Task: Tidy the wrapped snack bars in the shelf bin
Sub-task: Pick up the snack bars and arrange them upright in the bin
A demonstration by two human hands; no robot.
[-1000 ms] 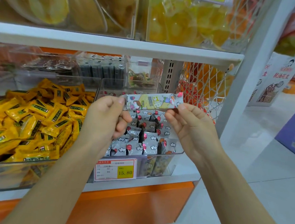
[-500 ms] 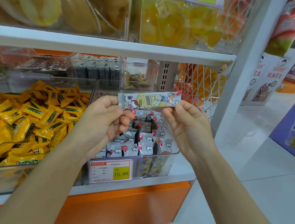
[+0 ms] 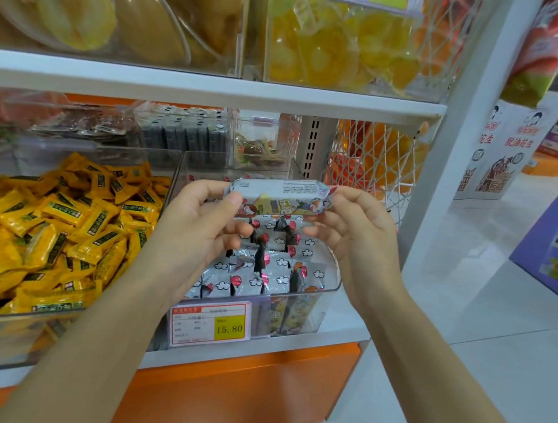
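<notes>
A wrapped snack bar (image 3: 280,196), white with cartoon print, is held level above the clear shelf bin (image 3: 326,290). My left hand (image 3: 199,228) pinches its left end between thumb and fingers. My right hand (image 3: 356,230) pinches its right end. The bar's printed back label faces up and its cartoon side faces me. Below it, several more of the same bars (image 3: 266,270) stand on end in rows inside the bin, partly hidden by my hands.
A price tag reading 15.80 (image 3: 210,322) hangs on the bin's front. A bin of yellow wrapped snacks (image 3: 52,227) sits to the left. A white shelf board (image 3: 214,87) runs overhead and a white upright post (image 3: 440,177) stands to the right. Behind are clear boxes (image 3: 183,133).
Both hands have rolled the bar so its back label has come up. The hands have stayed above the bin at about the same height.
</notes>
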